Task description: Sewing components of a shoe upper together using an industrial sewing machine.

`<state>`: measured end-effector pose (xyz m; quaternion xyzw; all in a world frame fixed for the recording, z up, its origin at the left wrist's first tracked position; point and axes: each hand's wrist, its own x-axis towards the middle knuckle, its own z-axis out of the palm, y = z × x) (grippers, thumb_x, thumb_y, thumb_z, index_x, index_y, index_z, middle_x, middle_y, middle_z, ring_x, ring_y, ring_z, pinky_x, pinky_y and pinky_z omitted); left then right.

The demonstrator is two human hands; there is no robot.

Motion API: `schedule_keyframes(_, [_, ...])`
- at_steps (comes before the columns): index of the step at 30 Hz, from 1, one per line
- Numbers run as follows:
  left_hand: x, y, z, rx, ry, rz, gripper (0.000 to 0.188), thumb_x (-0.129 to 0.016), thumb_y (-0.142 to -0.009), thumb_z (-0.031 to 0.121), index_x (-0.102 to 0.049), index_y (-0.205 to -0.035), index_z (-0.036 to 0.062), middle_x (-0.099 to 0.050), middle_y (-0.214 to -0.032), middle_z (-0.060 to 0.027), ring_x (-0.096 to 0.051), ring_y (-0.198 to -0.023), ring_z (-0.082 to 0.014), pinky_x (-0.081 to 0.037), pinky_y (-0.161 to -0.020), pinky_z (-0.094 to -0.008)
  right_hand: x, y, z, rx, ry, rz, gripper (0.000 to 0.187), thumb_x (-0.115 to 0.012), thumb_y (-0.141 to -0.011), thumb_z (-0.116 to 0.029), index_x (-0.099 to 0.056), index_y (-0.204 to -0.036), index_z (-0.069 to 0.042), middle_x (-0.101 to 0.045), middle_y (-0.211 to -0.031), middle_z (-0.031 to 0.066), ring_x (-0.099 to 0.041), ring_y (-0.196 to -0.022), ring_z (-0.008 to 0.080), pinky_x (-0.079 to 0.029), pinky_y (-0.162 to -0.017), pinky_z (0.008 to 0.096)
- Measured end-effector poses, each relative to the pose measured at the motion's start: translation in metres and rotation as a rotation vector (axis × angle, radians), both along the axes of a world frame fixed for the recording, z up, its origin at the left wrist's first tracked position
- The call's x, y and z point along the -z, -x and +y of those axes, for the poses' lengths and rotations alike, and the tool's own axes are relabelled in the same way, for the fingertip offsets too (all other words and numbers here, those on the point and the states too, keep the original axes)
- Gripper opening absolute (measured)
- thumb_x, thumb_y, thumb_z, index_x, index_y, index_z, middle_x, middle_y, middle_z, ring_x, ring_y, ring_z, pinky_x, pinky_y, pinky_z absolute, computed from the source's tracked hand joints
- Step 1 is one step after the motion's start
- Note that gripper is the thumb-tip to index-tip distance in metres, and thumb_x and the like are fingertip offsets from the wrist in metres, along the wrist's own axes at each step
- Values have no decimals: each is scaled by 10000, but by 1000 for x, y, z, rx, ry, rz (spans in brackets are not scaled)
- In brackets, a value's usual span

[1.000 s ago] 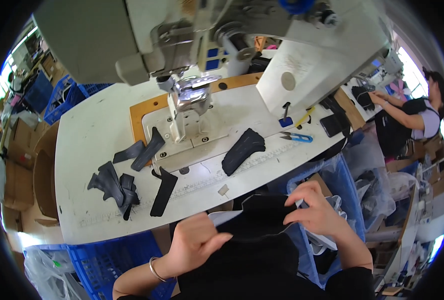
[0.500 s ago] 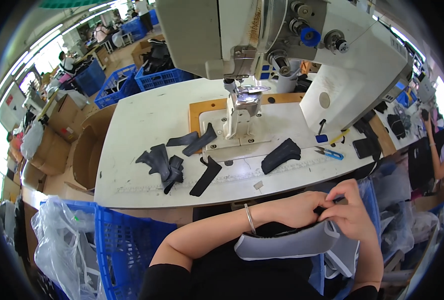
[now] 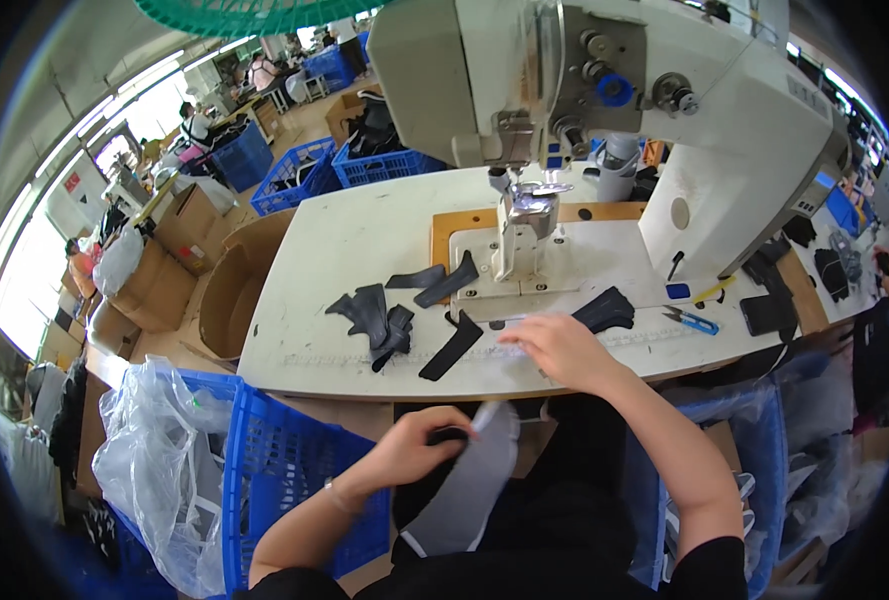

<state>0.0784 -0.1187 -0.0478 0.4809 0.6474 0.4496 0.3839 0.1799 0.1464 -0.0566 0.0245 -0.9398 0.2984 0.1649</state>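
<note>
In front of my body, my left hand [image 3: 426, 447] is closed on a grey padded fabric piece [image 3: 469, 490] with a pale edge and a dark side. The piece hangs down over my lap, slightly blurred at its top. My right hand [image 3: 562, 352] is over the table's front edge, its fingers stretched to the left and nothing visible in them. Left of those fingertips lies a black bent strip [image 3: 452, 347]. A dark folded fabric piece [image 3: 605, 309] sits just behind my right hand, partly covered by it. More dark cut pieces [image 3: 369, 312] lie in a loose group farther left.
A post-bed sewing machine [image 3: 529, 225] stands on the white table [image 3: 314, 260]. Blue-handled thread snips [image 3: 692, 320] and a black phone [image 3: 761, 315] lie at the right. A blue crate [image 3: 294, 470] with clear plastic is at left, a blue bin [image 3: 776, 470] at right.
My hands have parted. The left carried the grey piece leftward from my right side; the right let go and moved up and left over the table. The whole view shifted.
</note>
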Motion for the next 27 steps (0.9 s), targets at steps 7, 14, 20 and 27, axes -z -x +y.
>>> schedule_keyframes(7, [-32, 21, -89, -663, 171, 214, 108, -708, -813, 34, -694, -903, -24, -692, -824, -57, -639, -791, -111, -501, -729, -259, 13, 77, -23, 330, -124, -155, 232, -700, -843, -254, -651, -905, -36, -665, -943, 127, -633, -919, 310, -492, -779, 408])
schedule_keyframes(14, [-1, 7, -57, -651, 76, -210, 137, -686, -853, 60, -696, -960, -26, -685, -817, -13, -607, -767, -64, -483, -686, -219, 17, 85, -24, 278, 275, -288, 236, -736, -826, -229, -676, -846, -2, -672, -781, 135, -642, -717, 266, -496, -679, 371])
schedule_keyframes(20, [30, 2, -6, -509, 120, -309, 205, -682, -878, 136, -704, -1000, -26, -695, -797, -34, -594, -720, -51, -476, -631, -236, 7, 72, -1, 294, 531, -337, 193, -648, -922, -156, -660, -862, 27, -660, -703, 49, -596, -650, 105, -483, -630, 268])
schedule_keyframes(27, [38, 4, 17, -451, 23, -126, 190, -692, -864, 132, -698, -992, -8, -684, -912, -137, -662, -769, -237, -509, -655, -297, 4, 63, 12, 225, 685, -414, 191, -620, -938, -149, -639, -943, 41, -669, -792, 53, -609, -719, 107, -496, -694, 266])
